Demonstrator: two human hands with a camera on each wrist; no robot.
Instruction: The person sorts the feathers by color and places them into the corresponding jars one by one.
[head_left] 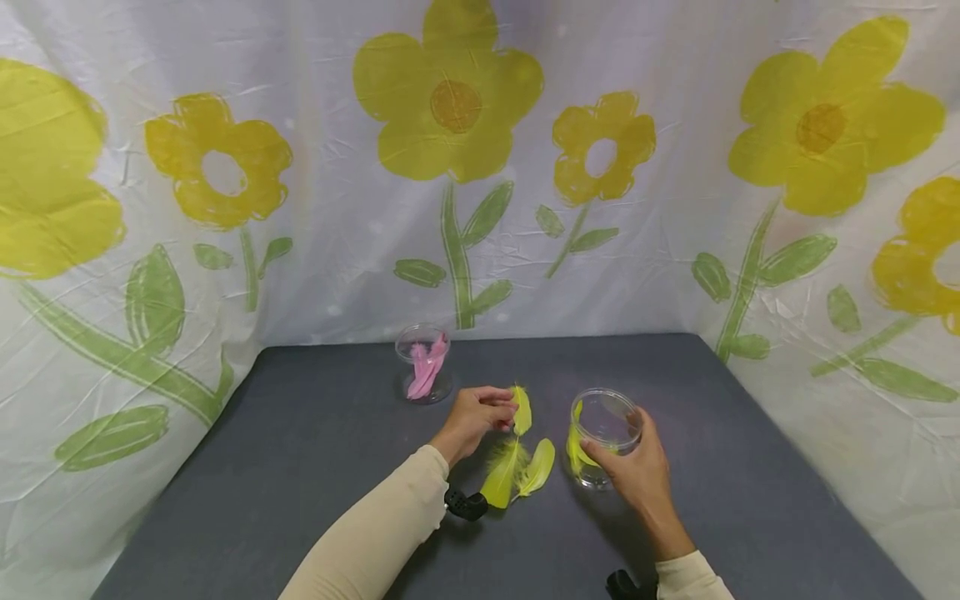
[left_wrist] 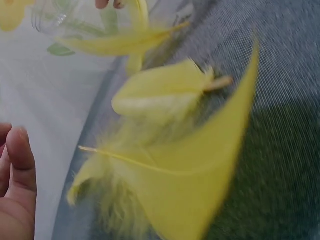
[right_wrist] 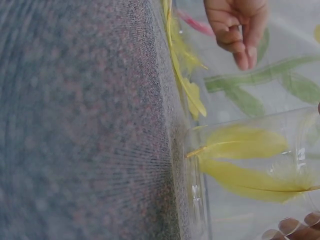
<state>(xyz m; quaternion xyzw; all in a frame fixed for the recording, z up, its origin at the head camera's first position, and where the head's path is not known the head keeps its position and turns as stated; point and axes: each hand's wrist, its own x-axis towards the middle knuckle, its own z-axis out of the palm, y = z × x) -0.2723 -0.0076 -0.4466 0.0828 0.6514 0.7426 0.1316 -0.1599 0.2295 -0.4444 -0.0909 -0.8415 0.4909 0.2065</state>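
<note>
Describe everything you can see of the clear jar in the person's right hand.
The jar is round and see-through, like plastic or glass, with a ringed rim; whether a lid covers it is hard to tell. At least two yellow feathers show through its wall. It looks roughly upright, its base at the dark tabletop, right of the loose yellow feathers in the head view. The right hand grips it, thumb on the near side.

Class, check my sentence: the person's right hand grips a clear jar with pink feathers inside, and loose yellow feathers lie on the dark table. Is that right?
Not quite. The feathers inside the clear jar are yellow, not pink, as the right wrist view shows. The right hand does grip it, and loose yellow feathers lie on the dark table.
</note>
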